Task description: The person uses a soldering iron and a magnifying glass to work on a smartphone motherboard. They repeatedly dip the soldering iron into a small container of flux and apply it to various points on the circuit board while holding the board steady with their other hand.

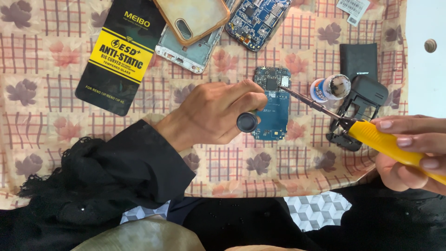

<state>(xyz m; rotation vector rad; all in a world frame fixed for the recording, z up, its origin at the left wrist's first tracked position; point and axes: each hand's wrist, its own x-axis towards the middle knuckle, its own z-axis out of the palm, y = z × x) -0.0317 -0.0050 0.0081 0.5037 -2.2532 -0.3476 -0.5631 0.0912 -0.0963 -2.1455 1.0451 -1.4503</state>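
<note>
Checked cloth with faded leaf prints covers the surface, and at its middle lies a small blue circuit board, bare of any casing, its upper end crowded with dark chips and silver shields. The left hand is curled shut around a slim tool with a round black cap, held right at the board's left edge. The right hand is closed on the smooth yellow handle of a soldering iron, whose thin dark metal tip reaches the board's upper right corner. Judging by the stripped parts around, the phone is already dismantled and the board work seems under way, with nothing yet reassembled. Just right of the board stands a small round pot of dark paste, touching a black plastic frame. Farther up lie a silvery phone frame, a translucent amber case and a second blue board. A glossy black and yellow flat packet rests to the left.
</note>
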